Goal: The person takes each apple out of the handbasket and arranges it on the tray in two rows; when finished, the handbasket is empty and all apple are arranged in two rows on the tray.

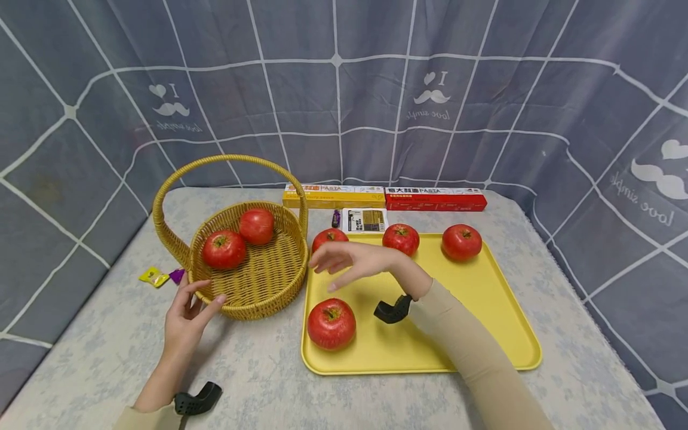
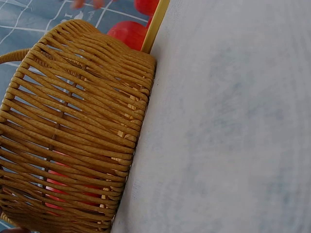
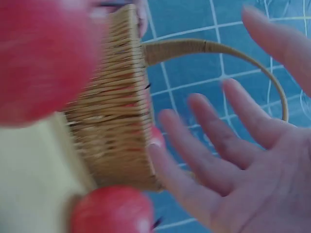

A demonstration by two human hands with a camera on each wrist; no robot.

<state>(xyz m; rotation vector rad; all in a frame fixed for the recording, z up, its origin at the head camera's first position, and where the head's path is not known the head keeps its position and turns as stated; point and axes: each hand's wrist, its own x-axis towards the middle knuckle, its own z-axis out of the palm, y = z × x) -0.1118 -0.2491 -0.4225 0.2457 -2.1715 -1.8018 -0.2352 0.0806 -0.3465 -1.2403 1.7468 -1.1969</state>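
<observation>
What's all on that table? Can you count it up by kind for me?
Red apples in the basket: 2
Red apples on the yellow tray: 4
Pasta boxes: 2
Small wrapped sweets: 2
Total with basket and tray: 12

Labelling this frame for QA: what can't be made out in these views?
- Left hand: out of the left wrist view, so contact with the basket rests on the head view alone.
- Apples in the basket: left wrist view shows only red slivers through the weave.
- Near apple: blurred in the right wrist view, cut by the edge.
- Box print: too small in the head view.
- Wrappers: too small to identify.
</observation>
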